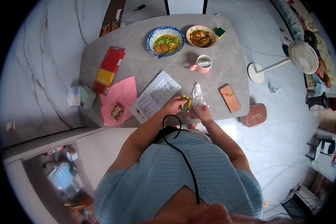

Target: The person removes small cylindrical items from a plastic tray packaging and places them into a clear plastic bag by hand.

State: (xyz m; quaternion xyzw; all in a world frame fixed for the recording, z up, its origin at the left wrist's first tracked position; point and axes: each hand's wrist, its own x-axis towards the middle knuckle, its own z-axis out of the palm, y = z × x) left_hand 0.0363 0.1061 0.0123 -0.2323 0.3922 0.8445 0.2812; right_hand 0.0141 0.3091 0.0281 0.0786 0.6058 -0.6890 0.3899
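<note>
My left hand (174, 106) is closed around several small yellow-and-dark cylinders that look like batteries (186, 103), just above the table's near edge. On their right side, my right hand (203, 113) is closed on crinkled clear plastic wrapping (196, 106). The two hands are close together, and the wrapping partly hides the fingers. A crumpled white tissue (197, 90) lies just beyond them. Left of my left hand, printed sheets (156, 93) rest at a slant, overlapping a pink cloth (127, 89). A small brown-and-cream item (117, 111) sits on that cloth.
Along the grey table (134, 44) are a red-and-yellow box (109, 71), a blue-rimmed bowl (149, 37) and smaller bowl (189, 33) of food, a pink mug (203, 68), a sponge (220, 33) and a phone (230, 98). A white fan (303, 57) stands right.
</note>
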